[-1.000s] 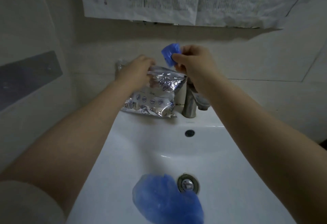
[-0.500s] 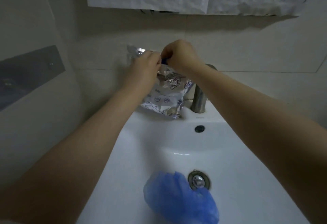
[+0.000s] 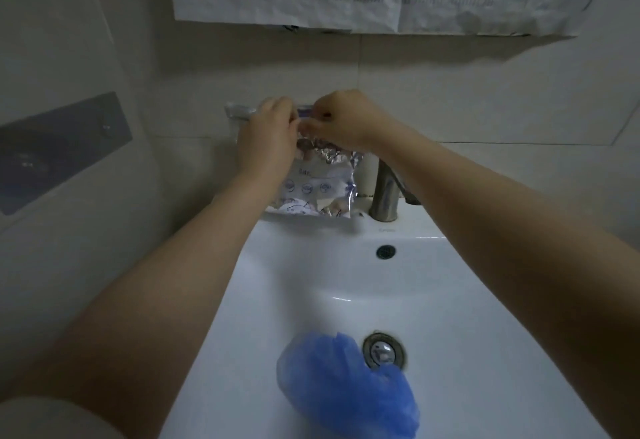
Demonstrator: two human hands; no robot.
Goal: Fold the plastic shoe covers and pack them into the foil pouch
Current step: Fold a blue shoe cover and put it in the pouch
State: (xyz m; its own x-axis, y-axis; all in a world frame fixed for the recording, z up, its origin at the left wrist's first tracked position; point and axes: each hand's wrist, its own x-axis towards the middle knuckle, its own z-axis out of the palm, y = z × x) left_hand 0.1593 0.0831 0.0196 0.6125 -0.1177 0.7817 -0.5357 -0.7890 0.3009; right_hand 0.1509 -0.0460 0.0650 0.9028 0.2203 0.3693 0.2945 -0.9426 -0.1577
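Above the back ledge of the sink point(image 3: 485, 300), both my hands met at the mouth of the foil pouch point(image 3: 318, 184). My left hand point(image 3: 268, 140) pinched the pouch's top edge, its fingers curled over the rim with the silver lip sticking out to its left. My right hand point(image 3: 341, 123) was bunched just beside it, fingertips pressed down at the opening; from the way they were curled I judged they were pushing a folded cover inside, but nothing blue showed there, so I could not tell whether they gripped anything. The pouch hung below both hands, its bottom edge resting on or just over the ledge, with the faucet point(image 3: 384, 192) just to the right of it under my right wrist.

To do this step well, I judged that the left hand had to keep the mouth spread wide instead of letting the crinkled foil collapse, while the right drove the bundle deep toward the bottom corner, so it would not spring back out. Thin plastic traps air, so squeezing the pouch flat on the way out seemed wise.

Well nearer to me than either hand, a loose blue shoe cover point(image 3: 346, 383) lay unfolded in the basin, touching the drain plug point(image 3: 382, 352). It remained to be folded and packed.
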